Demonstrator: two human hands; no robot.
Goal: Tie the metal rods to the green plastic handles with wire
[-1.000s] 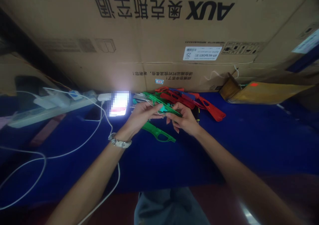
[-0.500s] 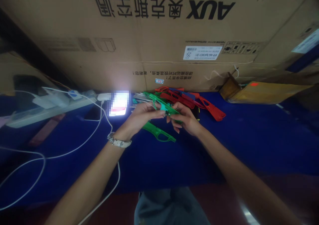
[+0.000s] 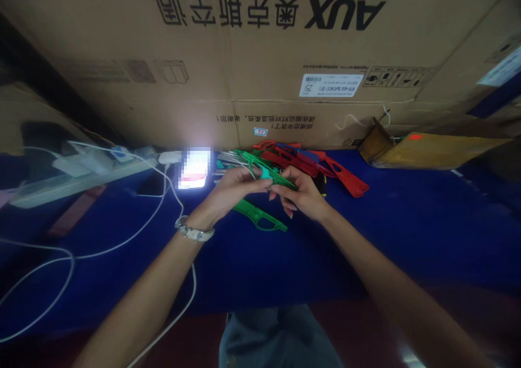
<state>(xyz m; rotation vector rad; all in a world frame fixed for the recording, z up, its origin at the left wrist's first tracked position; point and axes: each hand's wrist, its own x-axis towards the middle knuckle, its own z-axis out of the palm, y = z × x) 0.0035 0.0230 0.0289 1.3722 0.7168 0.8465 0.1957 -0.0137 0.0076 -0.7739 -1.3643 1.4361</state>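
Observation:
My left hand (image 3: 238,186) is closed on a green plastic casing half (image 3: 253,164), shaped like the shell of a long-necked lighter. A turquoise piece (image 3: 265,173) sits in it near my left fingertips. My right hand (image 3: 303,197) pinches the casing's other end, its thumb and fingers close to my left thumb. Whatever small part lies between the fingertips is mostly hidden. Another green casing half (image 3: 262,219) with an oval loop lies on the blue cloth just below my hands. Behind them are several red casings (image 3: 342,175) and some thin metal rods (image 3: 230,157).
A lit phone (image 3: 194,167) stands left of my hands, near a power strip (image 3: 81,175) with white cables (image 3: 142,236) running over the blue tabletop (image 3: 260,276). A large cardboard box (image 3: 244,86) walls off the back. At right lies a yellow packet (image 3: 439,150).
My right fingers have shifted slightly left, closer to my left thumb over the green casing. The dark bit seen there before is now mostly covered. The things on the table have stayed put.

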